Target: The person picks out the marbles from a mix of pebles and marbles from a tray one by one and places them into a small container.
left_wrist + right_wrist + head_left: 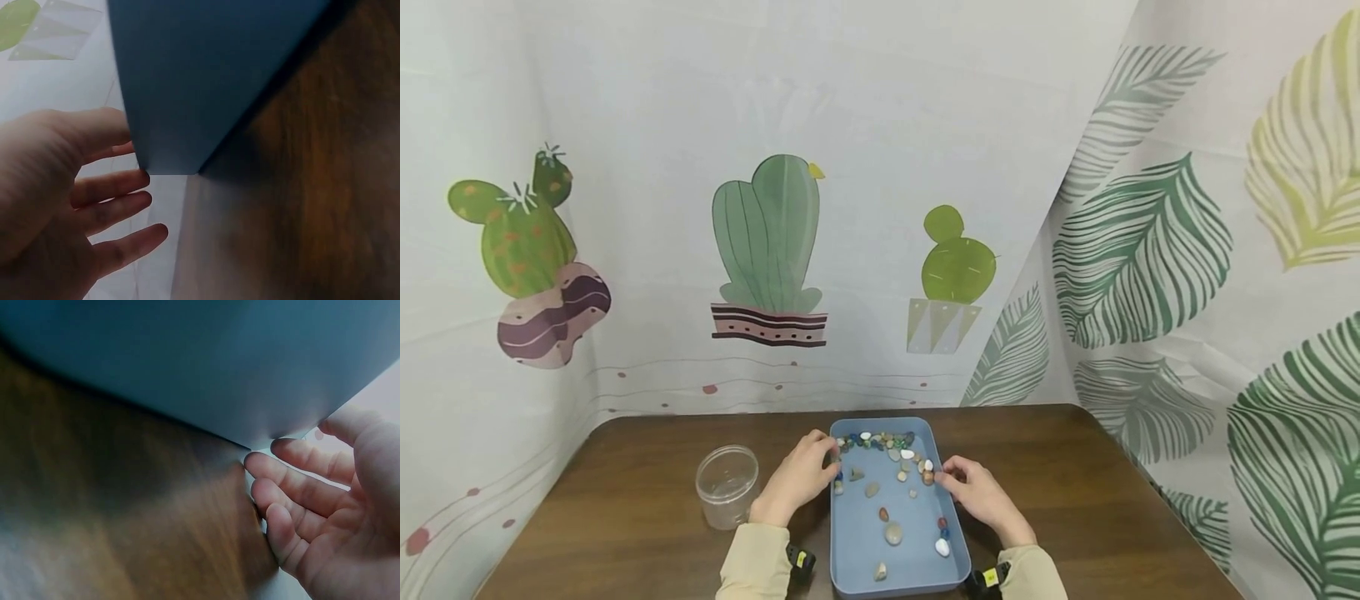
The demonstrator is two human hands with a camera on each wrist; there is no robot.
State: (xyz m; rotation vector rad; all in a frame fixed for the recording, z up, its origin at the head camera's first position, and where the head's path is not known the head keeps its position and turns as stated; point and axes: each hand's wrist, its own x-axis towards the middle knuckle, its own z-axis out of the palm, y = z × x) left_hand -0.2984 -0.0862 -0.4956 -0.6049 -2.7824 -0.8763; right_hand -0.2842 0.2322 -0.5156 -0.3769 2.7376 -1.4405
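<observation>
A blue rectangular tray (859,550) holds small stones in several colours. My left hand (797,477) is at its left rim, thumb and index finger reaching over the edge near a few stones (838,485). The tray wall (187,81) hides those two tips in the left wrist view, so whether they pinch a stone is unclear; the other fingers (112,209) stay spread outside. On the right side, my right hand (987,498) has its thumb at the rim beside a brown stone (928,478). Its loosely bent fingers (300,481) lie along the outer wall, with no stone visible in them.
A clear round plastic jar (727,487) stands on the brown wooden table (647,492), left of the tray. Pebbles form a curved row (880,442) along the tray's far end; a larger pebble (892,533) lies nearer the middle. Printed cloth (865,250) hangs behind.
</observation>
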